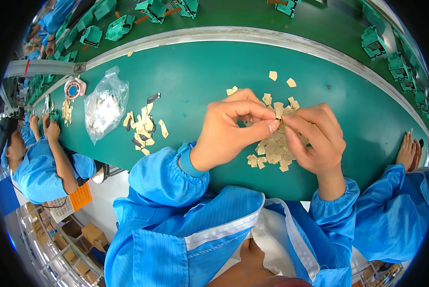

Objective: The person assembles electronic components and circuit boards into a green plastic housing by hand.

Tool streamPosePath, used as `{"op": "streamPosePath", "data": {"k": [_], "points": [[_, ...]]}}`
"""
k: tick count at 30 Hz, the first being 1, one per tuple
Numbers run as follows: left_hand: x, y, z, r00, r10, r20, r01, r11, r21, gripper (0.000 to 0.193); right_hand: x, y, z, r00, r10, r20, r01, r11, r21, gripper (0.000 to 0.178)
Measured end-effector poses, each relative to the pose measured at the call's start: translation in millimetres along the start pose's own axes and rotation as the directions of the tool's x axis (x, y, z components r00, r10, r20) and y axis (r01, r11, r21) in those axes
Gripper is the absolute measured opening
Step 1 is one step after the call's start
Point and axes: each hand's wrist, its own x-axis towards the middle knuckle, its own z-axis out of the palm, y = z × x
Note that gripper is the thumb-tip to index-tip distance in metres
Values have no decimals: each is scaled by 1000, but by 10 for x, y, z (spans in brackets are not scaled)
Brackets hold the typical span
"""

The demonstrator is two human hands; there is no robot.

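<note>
My left hand (233, 126) and my right hand (317, 136) meet over the green tabletop, fingertips pinched together. Between them is a tiny dark piece with a bit of orange, mostly covered by the fingers; its kind cannot be made out. Beneath and behind the hands lies a pile of small cream paper-like pieces (274, 147), partly hidden by the fingers. Two loose cream pieces (291, 82) lie farther off. To the left is a second heap of cream and black strips (142, 125).
A clear plastic bag (105, 107) of small pieces and a tape roll (73, 89) lie at left. Beyond a metal rail (214, 36), green fixtures (121, 27) stand on a conveyor belt. A co-worker (47, 162) sits at left; another's hands (408, 150) rest at right.
</note>
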Motion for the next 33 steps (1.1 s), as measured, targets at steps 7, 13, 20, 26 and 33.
{"op": "streamPosePath", "data": {"k": [7, 13, 20, 26, 33], "points": [[-1, 47, 11, 969, 246, 13, -216, 825, 522, 14, -67, 39, 43, 994, -18, 110, 19, 1000, -11, 22], [12, 42, -31, 953, 276, 121, -291, 740, 606, 14, -59, -6, 44, 966, -27, 256, 39, 998, -45, 22], [63, 90, -94, 972, 190, 138, -235, 813, 533, 13, -29, 16, 23, 984, 57, 167, -63, 998, 31, 16], [107, 219, -238, 954, -292, 64, 298, 918, -261, 3, 39, 151, -232, 947, 209, 245, -231, 971, 64, 14], [82, 59, -246, 883, -301, 360, 462, 696, -550, 29, -46, 23, -146, 917, 326, 229, -378, 894, 240, 37]]}}
